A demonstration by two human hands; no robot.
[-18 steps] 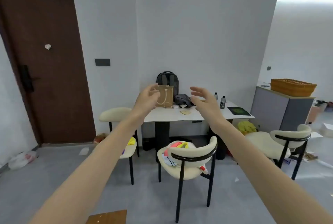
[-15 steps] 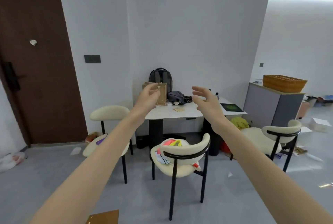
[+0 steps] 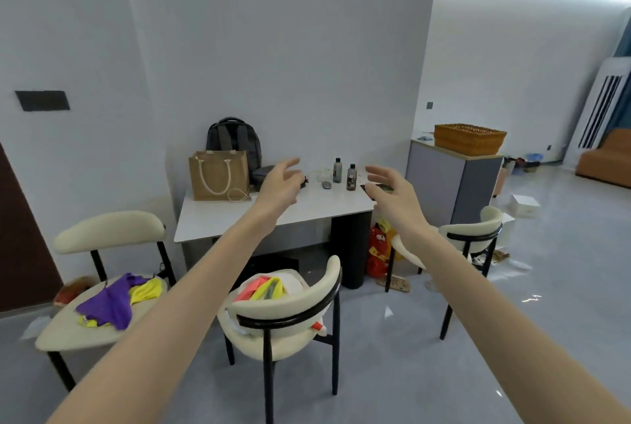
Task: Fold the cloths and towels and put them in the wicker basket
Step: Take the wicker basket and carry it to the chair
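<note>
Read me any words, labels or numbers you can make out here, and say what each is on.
No text here is readable.
Labels on the bottle and the second bottle on the white table: too small and blurred.
Print on the red bag under it: blurred.
The jute bag: no print shows.

On the far white table before me stand a jute bag, a grey backpack behind it, and perhaps a mouse.
</note>
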